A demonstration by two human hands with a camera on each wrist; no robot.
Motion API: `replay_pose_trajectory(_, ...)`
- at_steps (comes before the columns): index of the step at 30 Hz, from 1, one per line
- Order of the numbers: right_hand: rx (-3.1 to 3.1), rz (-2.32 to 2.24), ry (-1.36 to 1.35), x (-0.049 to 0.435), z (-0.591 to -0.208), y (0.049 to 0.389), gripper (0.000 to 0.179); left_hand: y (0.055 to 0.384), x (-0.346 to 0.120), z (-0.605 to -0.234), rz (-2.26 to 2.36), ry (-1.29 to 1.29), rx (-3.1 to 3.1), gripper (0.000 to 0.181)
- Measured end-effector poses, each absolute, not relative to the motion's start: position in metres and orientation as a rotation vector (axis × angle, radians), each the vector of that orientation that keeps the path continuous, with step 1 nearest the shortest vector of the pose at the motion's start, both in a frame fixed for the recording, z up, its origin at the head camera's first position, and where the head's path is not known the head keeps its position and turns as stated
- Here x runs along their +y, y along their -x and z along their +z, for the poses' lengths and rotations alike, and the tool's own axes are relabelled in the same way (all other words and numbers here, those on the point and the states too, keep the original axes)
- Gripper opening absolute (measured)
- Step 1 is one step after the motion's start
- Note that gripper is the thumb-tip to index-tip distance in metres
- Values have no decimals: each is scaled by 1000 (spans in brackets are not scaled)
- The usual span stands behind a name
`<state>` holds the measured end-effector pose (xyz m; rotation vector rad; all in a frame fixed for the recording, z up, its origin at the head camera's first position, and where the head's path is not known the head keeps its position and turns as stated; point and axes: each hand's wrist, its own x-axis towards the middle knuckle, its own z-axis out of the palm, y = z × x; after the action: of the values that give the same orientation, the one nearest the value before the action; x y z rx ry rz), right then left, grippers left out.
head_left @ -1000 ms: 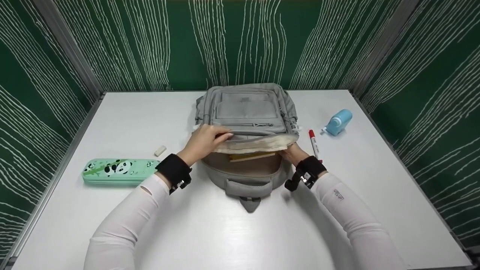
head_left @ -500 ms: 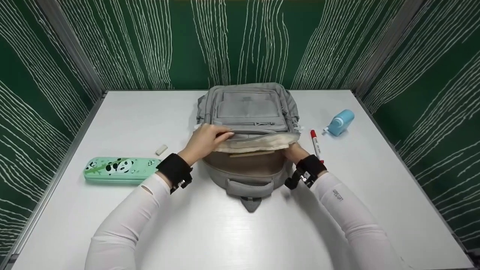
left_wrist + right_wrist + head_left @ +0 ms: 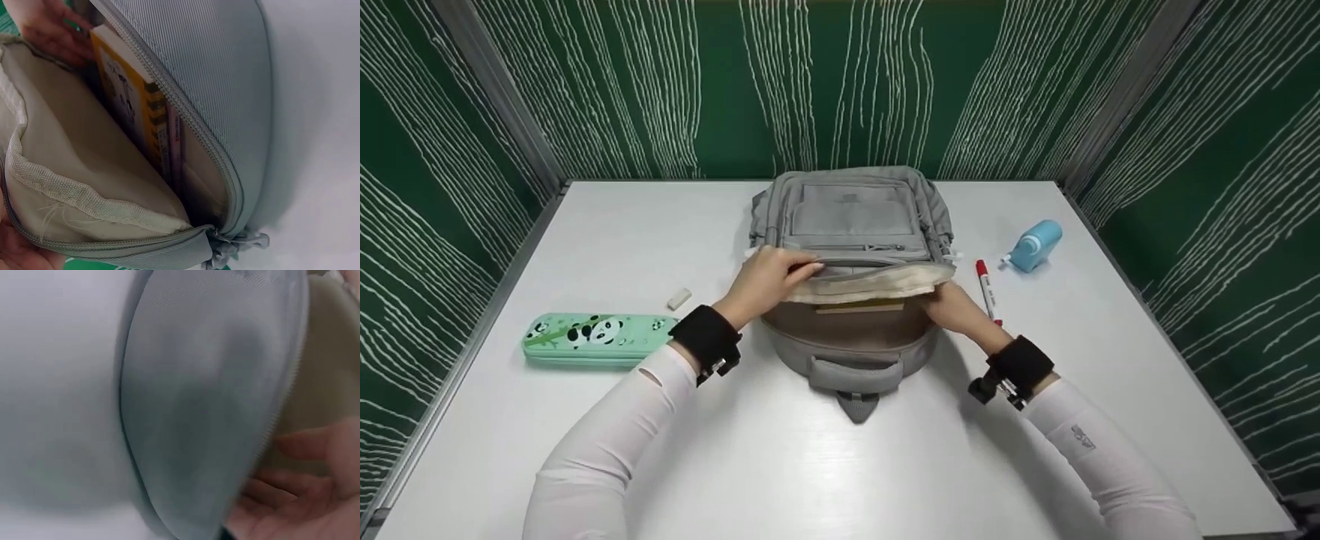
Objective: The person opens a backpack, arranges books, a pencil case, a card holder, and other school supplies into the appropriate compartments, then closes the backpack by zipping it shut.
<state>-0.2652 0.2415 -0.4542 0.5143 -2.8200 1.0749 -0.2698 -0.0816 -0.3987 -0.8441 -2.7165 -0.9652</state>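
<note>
Partly hidden in backpack (image 3: 851,214): right hand (image 3: 954,306), grip unclear | left hand (image 3: 765,280): grip clamped on flap (image 3: 877,285)

Both arms (image 3: 592,435) reach forward: left hand (image 3: 761,281) pinching, right hand (image 3: 323,489) angled inward, fingers (image 3: 275,486) loosely bent, thumb (image 3: 304,441) set apart!

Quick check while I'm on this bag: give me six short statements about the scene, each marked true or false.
1. The left hand grips the flap of the backpack. True.
2. The pencil case lies right of the backpack. False: the pencil case lies to its left.
3. A yellow book shows inside the backpack. True.
4. The marker is inside the backpack. False: the marker lies on the table, right of the backpack.
5. The right hand is on the bottle. False: the right hand is at the backpack's opening.
6. The eraser lies left of the backpack. True.
</note>
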Motion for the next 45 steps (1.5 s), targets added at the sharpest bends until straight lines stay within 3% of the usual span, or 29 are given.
replay_pose_trajectory(2,-2898,909,-467,244,-432,249,21,269,-82,-399,-970,844,-2722,30)
replay_pose_trajectory(7,-2822,629,-346,259,-400,236,28,267,-83,-400,-940,834,-2718,30)
replay_pose_trajectory(10,-2694,606,-405,261,-394,236,26,265,-82,-402,-908,849,-2716,30)
replay_pose_trajectory(18,-2634,657,-910,245,-410,236,27,254,-78,-415,-773,908,-2678,28)
replay_pose_trajectory(33,-2603,673,-929,240,-448,222,25,229,-74,-455,-615,890,-2561,21)
replay_pose_trajectory(37,-2571,808,-806,245,-452,222,23,228,-73,-460,-624,849,-2563,21)
replay_pose_trajectory(45,-2648,916,-226,278,-462,255,32,226,-71,-466,-652,778,-2594,21)
